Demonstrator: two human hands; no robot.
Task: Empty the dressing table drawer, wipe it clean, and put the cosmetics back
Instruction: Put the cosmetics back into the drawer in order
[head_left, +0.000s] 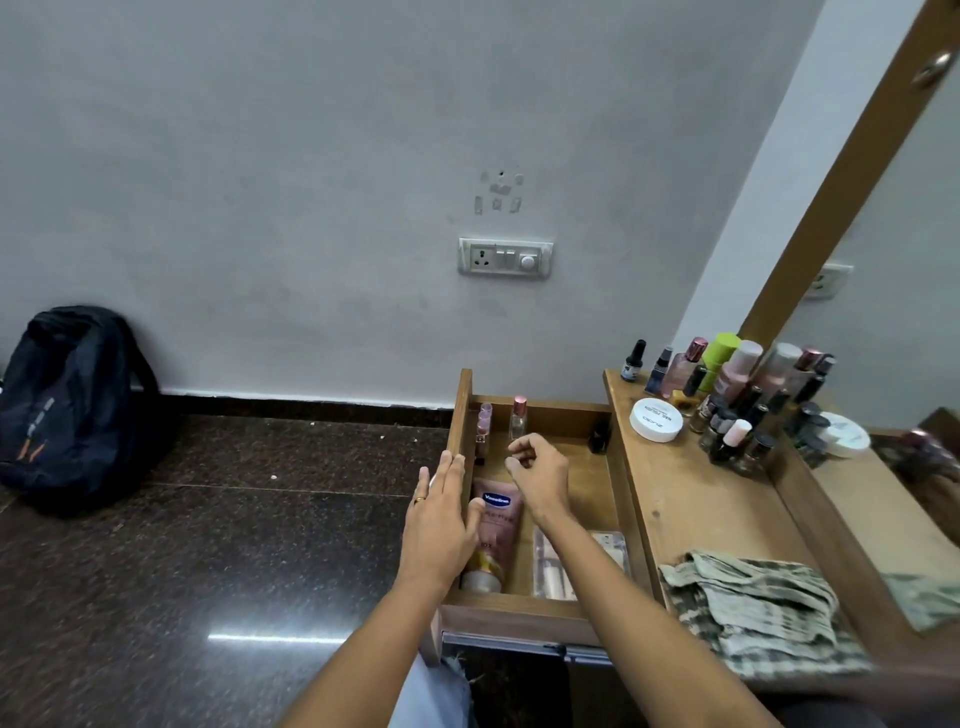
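The wooden drawer (597, 478) stands pulled out to the left of the dressing table top (691, 493). Inside lie a pink Vaseline tube (496, 525), a clear packet (553, 566), a small perfume bottle (518, 418), lipsticks (484, 428) and a dark item (598, 436) in the back corner. My left hand (441, 514) rests flat, fingers together, against the drawer's left front panel. My right hand (537, 467) hovers over the drawer just in front of the perfume bottle, fingers loosely curled and empty.
Several nail polish and spray bottles (727, 395) and a white jar (655, 420) crowd the table's back by the mirror (893, 312). A checked cloth (758, 603) lies on the table's near end. A dark backpack (67, 405) leans on the wall at left.
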